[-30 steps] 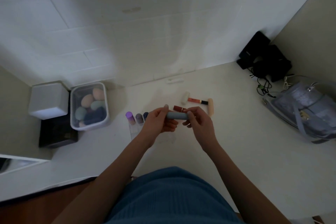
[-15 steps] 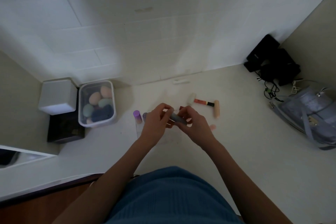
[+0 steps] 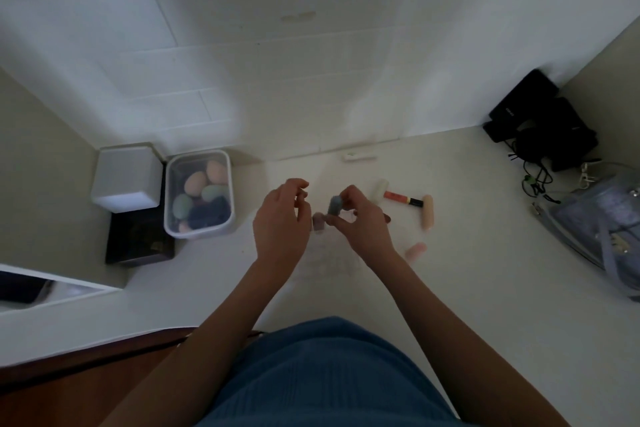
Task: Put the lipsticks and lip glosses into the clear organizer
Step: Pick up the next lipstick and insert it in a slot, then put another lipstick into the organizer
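Note:
My right hand [image 3: 363, 225] pinches a grey-blue lipstick tube [image 3: 335, 204], held nearly upright above the clear organizer [image 3: 329, 256], which is faint on the white counter. My left hand [image 3: 282, 222] hovers just left of the tube with fingers spread and nothing in it. One mauve-capped tube [image 3: 318, 222] stands in the organizer between my hands; other tubes there are hidden by my left hand. To the right lie a red lip gloss with a black cap [image 3: 403, 198], a peach tube [image 3: 427, 211], a small pink tube [image 3: 415, 250] and a white tube [image 3: 380, 188].
A clear tub of makeup sponges [image 3: 199, 196] sits at the left beside a white box [image 3: 126, 177] on a black box [image 3: 138, 239]. Black devices with cables [image 3: 540, 121] and a translucent blue bag [image 3: 602, 218] occupy the right. A white object [image 3: 360, 157] lies by the wall.
My left hand let go of the grey-blue tube and opened, moving left. My right hand now holds the tube alone and has turned it from lying sideways to nearly upright over the organizer.

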`<act>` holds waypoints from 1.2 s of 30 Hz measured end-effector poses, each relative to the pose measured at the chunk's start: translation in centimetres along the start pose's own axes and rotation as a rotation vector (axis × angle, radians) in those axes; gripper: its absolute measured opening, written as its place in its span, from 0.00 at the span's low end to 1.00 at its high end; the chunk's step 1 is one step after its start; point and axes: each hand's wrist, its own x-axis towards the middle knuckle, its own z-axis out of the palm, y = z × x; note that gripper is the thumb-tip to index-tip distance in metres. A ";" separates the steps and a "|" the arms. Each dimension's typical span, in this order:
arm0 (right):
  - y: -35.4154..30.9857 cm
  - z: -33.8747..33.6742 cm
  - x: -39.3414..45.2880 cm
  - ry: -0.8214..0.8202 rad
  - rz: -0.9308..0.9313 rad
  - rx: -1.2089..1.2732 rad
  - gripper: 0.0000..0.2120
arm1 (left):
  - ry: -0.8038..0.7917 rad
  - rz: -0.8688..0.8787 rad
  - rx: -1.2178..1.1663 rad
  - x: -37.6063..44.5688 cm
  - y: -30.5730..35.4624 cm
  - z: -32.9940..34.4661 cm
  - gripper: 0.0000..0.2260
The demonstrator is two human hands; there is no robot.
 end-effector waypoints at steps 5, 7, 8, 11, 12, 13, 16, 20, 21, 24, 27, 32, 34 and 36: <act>1.3 0.6 -0.3 -0.007 -0.093 -0.337 0.13 | -0.049 0.146 0.084 0.2 -0.2 0.6 0.11; 1.9 0.3 -0.6 -0.079 -0.041 -0.356 0.17 | -0.062 0.174 0.086 0.2 0.0 0.9 0.12; 2.1 0.0 -0.7 -0.101 -0.026 -0.332 0.19 | -0.072 0.186 0.084 0.1 0.2 1.0 0.12; 2.4 -2.2 -1.0 0.000 0.002 -0.124 0.15 | -0.123 0.201 0.078 0.1 0.9 1.5 0.11; 2.7 -3.2 -1.0 0.092 0.008 -0.081 0.12 | -0.152 0.196 0.073 0.0 1.1 1.7 0.11; 3.3 -4.4 -0.9 0.205 0.009 -0.084 0.09 | -0.178 0.194 0.069 0.0 1.3 1.8 0.12; 6.3 -8.0 -0.2 0.439 0.134 -0.149 0.07 | -0.228 0.194 0.072 -0.3 1.8 2.2 0.12; 10.4 -9.7 0.6 0.280 0.418 -0.194 0.20 | -0.273 0.174 0.093 -0.7 2.0 2.4 0.12; 11.1 -9.6 0.9 0.226 0.458 -0.194 0.24 | -0.280 0.168 0.099 -0.8 2.0 2.3 0.11; 12.6 -9.1 1.5 0.159 0.533 -0.200 0.29 | -0.289 0.149 0.104 -1.1 2.0 2.1 0.10; 13.6 -8.6 1.7 0.124 0.501 -0.242 0.24 | -0.288 0.140 0.118 -1.4 1.9 1.8 0.09; 12.7 -9.2 1.1 0.242 0.489 -0.158 0.17 | -0.277 0.177 0.113 -2.0 2.4 2.1 0.09; 10.9 -9.5 0.4 0.329 0.486 -0.058 0.15 | -0.235 0.215 0.086 -2.4 3.0 2.3 0.11; 8.5 -10.0 -0.7 0.352 0.459 0.105 0.15 | -0.223 0.249 0.031 -2.7 3.9 2.8 0.12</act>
